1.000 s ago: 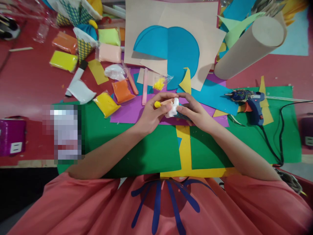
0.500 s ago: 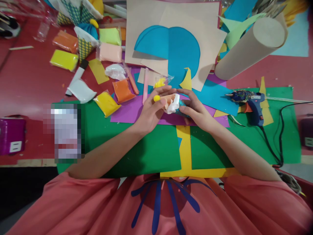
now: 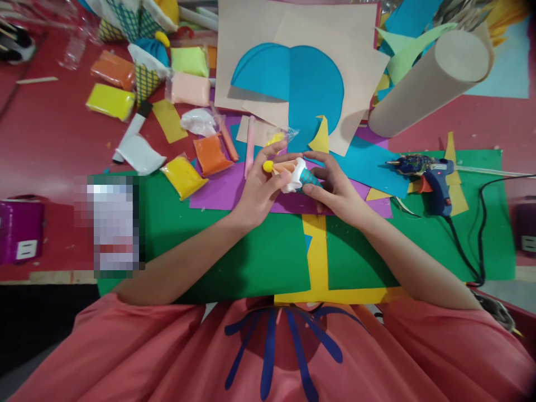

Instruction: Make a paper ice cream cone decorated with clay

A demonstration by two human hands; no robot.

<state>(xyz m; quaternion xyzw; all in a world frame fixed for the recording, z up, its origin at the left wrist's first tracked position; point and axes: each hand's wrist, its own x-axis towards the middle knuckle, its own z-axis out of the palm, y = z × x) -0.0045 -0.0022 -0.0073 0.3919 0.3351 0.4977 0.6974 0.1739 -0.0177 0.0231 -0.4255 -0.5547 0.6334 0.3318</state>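
Note:
A small clay ice cream cone lies sideways between my hands, over a purple sheet. Its yellow ball and peach swirl point left, a white band circles the middle, and the teal patterned cone points right. My left hand is closed round the swirl end, its thumb on the white band. My right hand holds the teal cone between thumb and fingers; some of those fingertips are hidden behind it.
Clay packets and a marker lie at the left. Behind are blue cut shapes on beige sheets. A glue gun with a cord and a paper roll are at the right. Finished cones stand at the back left.
The cone has turned slightly, and more of its teal part shows. My left index finger has lifted a little, and the fingers of my right hand have shifted on the cone.

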